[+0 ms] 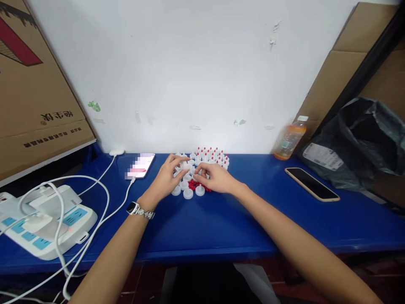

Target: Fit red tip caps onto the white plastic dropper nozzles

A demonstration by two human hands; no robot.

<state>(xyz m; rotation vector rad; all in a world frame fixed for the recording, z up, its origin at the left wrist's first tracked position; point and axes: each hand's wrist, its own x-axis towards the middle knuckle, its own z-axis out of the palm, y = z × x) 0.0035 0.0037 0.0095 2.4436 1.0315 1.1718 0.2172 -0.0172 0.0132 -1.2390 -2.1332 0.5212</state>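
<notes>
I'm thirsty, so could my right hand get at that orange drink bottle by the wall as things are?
Probably yes. The right hand is among the white caps, and the bare blue table lies open toward the orange drink bottle.

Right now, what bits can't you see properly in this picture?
Head view only:
- Left hand and right hand: fingertips cover some white caps; what they pinch is too small.
- Red bits: partly under the hands.
- Phone screen: blurred.
- Bottle label: too small.
- Black bag: cut off by the right edge.
</notes>
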